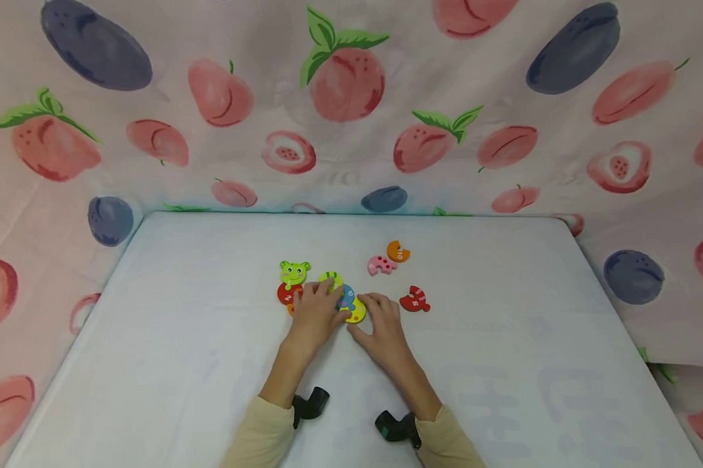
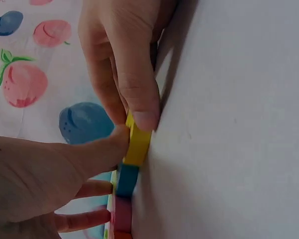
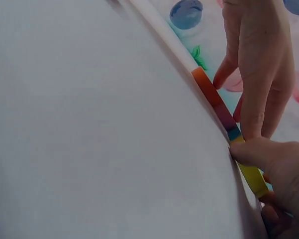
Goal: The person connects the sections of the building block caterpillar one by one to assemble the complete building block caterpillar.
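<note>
A row of flat, numbered caterpillar puzzle pieces lies on the white table. It starts with a green face piece [image 1: 294,272], then a red piece [image 1: 287,294] marked 2. My left hand [image 1: 313,312] lies over the middle, fingertips on the pieces and thumb on the yellow piece [image 1: 358,313]; an orange piece [image 3: 206,85] and a pink piece [image 2: 122,213] are mostly hidden under it from above. Beyond its fingers show a green striped piece [image 1: 330,278] and a blue piece [image 1: 347,297]. My right hand [image 1: 385,330] pinches the yellow piece at the row's right end between thumb and fingers.
A red striped piece [image 1: 414,299] lies apart, to the right of my right hand. Farther back, a pink spotted piece [image 1: 380,265] is beside an orange piece [image 1: 398,251] marked 10. The table [image 1: 170,364] ends at a fruit-patterned cloth [image 1: 351,149] behind.
</note>
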`<state>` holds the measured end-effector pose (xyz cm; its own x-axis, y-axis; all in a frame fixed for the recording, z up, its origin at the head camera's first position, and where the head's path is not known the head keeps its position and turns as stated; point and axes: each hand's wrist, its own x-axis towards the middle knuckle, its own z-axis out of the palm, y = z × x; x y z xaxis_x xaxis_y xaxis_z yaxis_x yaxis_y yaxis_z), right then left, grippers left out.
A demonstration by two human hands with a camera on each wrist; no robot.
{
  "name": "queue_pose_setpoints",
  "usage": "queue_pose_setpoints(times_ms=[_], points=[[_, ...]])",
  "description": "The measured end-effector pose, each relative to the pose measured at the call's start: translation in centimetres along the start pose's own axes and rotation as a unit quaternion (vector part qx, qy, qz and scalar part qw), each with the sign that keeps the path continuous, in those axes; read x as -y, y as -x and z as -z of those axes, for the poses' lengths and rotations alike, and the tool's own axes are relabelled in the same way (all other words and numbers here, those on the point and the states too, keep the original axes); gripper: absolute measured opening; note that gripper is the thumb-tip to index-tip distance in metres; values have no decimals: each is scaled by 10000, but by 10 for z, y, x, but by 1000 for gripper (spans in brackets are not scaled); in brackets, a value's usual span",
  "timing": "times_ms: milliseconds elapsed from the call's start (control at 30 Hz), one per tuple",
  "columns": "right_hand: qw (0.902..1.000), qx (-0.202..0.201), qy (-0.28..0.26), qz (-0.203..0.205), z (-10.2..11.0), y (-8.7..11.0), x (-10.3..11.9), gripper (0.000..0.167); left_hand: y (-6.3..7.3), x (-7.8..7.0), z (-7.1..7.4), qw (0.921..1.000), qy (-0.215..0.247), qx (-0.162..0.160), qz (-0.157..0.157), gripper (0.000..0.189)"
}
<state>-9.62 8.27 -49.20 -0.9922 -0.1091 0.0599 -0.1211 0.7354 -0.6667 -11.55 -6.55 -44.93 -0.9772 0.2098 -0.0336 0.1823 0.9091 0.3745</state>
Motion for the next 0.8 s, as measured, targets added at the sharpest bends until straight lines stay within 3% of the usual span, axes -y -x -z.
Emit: queue_pose_setpoints(times_ms=[167,300,433,600,800], points=[[9996,219,-165,66,16,7,-8,63,3,-3,-4,9998,-90,128,-104,51],[9979,-194,-611,67,38,6,-22,55,2,-3,-2,9999,-46,141,-58,54],[9964,-599,-459,-392,59,0,-45,56,1,-5,-2,9995,65,318,-17,54],[9918,-291,-270,-1213,67,-7,-67,72,1,-6,-2,9989,35,468,-21,54],[9914,-246,88,-1283,61,-16,-62,70,1,-5,-3,9990,-22,444,-45,54]])
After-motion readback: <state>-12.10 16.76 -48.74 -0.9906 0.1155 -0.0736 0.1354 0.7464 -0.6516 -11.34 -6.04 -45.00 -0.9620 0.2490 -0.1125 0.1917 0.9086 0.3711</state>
